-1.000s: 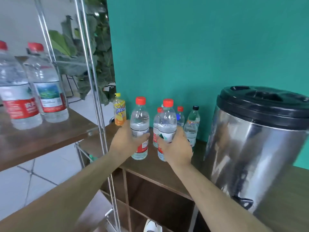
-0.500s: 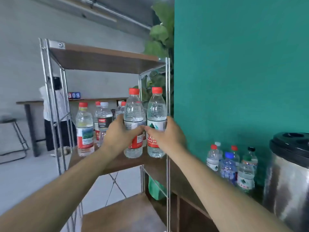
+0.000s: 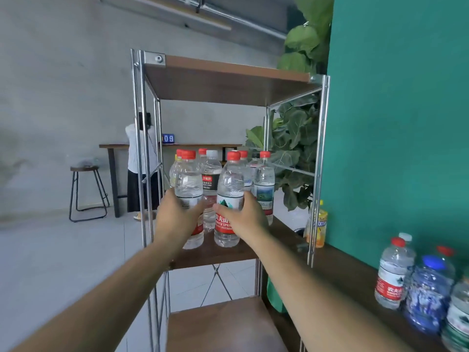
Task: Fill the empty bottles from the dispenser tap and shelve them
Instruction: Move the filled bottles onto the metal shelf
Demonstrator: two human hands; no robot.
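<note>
- The left hand (image 3: 177, 219) is bare; its back, knuckles and the fingers that show carry nothing but skin.
- The right hand (image 3: 245, 218) is bare as well. Its thumb (image 3: 217, 207) shows as a short, rounded tip, the nail too small to make out.
- The left forearm (image 3: 106, 295) is uncovered from the wrist to the lower edge of the view. It is long and slim, and broadens and blurs toward the camera.
- The right forearm (image 3: 317, 288) is equally uncovered and smooth along all that shows.
- Where any sleeve begins cannot be told: the view's edge cuts off both arms.
</note>
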